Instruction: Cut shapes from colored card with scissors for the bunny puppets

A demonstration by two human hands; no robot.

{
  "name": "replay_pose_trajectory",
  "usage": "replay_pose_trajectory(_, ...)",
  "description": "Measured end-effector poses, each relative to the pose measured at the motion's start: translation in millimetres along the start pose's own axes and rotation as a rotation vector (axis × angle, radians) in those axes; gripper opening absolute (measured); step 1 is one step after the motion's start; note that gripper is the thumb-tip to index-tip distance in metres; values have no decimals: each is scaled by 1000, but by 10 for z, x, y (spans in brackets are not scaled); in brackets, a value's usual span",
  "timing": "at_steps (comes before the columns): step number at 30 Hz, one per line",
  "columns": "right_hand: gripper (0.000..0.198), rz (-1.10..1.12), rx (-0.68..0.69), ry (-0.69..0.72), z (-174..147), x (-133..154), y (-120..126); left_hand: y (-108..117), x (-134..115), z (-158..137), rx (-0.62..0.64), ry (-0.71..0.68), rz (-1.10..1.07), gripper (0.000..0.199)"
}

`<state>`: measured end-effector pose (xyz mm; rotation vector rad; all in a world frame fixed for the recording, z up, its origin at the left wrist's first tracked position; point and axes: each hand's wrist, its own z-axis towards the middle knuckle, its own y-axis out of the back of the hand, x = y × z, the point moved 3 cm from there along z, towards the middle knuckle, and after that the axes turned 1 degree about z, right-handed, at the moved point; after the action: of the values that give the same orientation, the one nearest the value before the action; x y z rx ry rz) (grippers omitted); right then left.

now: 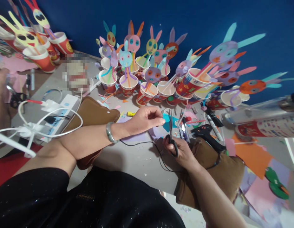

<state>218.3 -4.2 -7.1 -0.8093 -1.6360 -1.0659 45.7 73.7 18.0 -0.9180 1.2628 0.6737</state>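
Observation:
My right hand [181, 151] is wrapped around the black handles of a pair of scissors [171, 128], their blades pointing up and away from me. My left hand [147, 119], with a bangle [109, 132] at the wrist, pinches a small light-blue paper piece [165, 118] close to the blades. Behind it on the table lies a darker blue sheet [172, 125]. A yellow marker [131, 114] rests just beyond the left hand. Purple paper [137, 136] lies partly under that forearm.
Paper cups [147, 95] with paper rabbit heads on straws crowd the back. A black glue gun [210, 134] lies near a brown cushion [215, 171] at right. White cables and a power strip [64, 110] stand left. Another person's hand [0, 79] shows at far left.

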Motion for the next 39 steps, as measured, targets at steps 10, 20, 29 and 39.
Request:
replay_pose_trajectory(10, 63, 5, -7, 5, 7, 29, -4, 1, 2, 0, -2, 20, -22, 14)
replay_pose_trajectory(20, 65, -29, -6, -9, 11, 11, 0, -20, 28, -17, 35, 17, 19, 32)
replay_pose_trajectory(29, 61, -26, 17, -10, 1, -50, -8, -28, 49, -12, 34, 58, -2, 29)
replay_pose_trajectory(39, 61, -51, 1, -14, 1, -54, -4, -58, 36, -30, 40, 95, -24, 28)
